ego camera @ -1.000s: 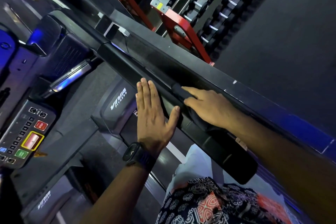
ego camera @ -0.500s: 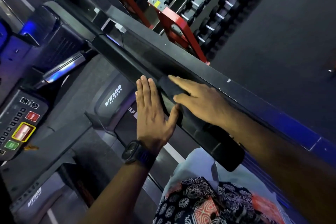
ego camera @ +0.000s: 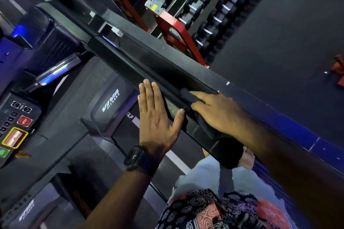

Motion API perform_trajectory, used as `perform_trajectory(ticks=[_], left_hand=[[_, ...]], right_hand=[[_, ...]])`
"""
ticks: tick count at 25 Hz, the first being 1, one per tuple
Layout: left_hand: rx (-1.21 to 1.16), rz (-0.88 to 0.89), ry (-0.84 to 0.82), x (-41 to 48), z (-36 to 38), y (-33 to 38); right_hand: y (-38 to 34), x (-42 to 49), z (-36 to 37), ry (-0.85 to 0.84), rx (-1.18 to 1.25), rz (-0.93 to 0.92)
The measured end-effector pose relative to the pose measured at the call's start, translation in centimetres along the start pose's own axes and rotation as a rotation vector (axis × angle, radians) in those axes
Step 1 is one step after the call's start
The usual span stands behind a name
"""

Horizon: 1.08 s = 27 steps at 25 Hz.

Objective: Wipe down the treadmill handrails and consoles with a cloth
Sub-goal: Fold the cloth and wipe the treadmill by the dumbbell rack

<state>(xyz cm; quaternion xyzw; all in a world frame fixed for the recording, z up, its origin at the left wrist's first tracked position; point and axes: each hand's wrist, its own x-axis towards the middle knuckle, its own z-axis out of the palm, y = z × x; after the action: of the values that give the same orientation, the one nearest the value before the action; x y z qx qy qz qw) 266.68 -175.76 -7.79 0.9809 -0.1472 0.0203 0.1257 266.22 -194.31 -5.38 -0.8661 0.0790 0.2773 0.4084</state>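
Both hands rest on the long black padded handrail (ego camera: 141, 69), which runs up-left; the right hand (ego camera: 217, 115) presses the dark cloth (ego camera: 187, 98) flat under straight fingers, the left hand (ego camera: 156, 117) lies straight-fingered alongside.

Both forearms reach forward. The left hand (ego camera: 158, 117) lies flat, fingers straight and together, thumb spread; the right hand (ego camera: 217, 115) lies palm-down, fingers extended.
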Motion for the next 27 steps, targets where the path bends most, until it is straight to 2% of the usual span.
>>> perform_trajectory(ticks=[2,3,6,7,11,13,15,17,19,21,23,24,27], left_hand=[[-0.016,0.015,0.015,-0.4,0.1,0.4],[-0.016,0.012,0.022,-0.5,0.3,0.7],[0.02,-0.024,-0.018,-1.1,0.4,1.7],[0.022,-0.026,-0.023,-1.6,0.3,2.1],[-0.025,-0.031,-0.008,-2.8,0.5,3.3],[-0.003,-0.048,-0.023,-3.0,0.6,3.7],[0.016,-0.049,-0.033,-3.3,0.5,4.2],[-0.004,-0.037,-0.026,-3.7,0.5,4.7],[-0.025,-0.041,-0.016,-3.8,0.8,5.1],[-0.015,-0.059,-0.021,-4.0,1.0,5.4],[-0.004,-0.065,-0.032,-4.2,1.0,5.9],[-0.007,-0.064,-0.031,-4.4,1.0,6.1],[-0.042,-0.061,-0.015,-4.9,1.2,6.5]], right_hand=[[-1.1,-0.8,0.1,0.06,0.068,-0.171],[-1.2,-0.5,-0.1,0.051,0.071,-0.187],[0.7,0.7,-0.2,-0.05,-0.035,0.047],[1.3,-0.1,-0.1,-0.046,-0.046,0.056],[0.7,-2.1,-0.4,0.023,0.096,-0.215],[1.4,-1.1,-0.8,-0.067,0.109,-0.072],[2.7,-1.8,-0.6,-0.079,0.01,0.05],[2.3,-3.7,-0.5,-0.013,-0.038,-0.093],[1.9,-3.6,-0.8,0.004,0.049,-0.213],[3.0,-2.1,-1.2,-0.105,0.082,-0.057],[4.4,-2.7,-0.8,-0.12,-0.005,0.079],[4.4,-3.8,-0.6,-0.081,-0.018,0.043],[3.2,-5.4,-0.4,0.051,0.091,-0.24]])
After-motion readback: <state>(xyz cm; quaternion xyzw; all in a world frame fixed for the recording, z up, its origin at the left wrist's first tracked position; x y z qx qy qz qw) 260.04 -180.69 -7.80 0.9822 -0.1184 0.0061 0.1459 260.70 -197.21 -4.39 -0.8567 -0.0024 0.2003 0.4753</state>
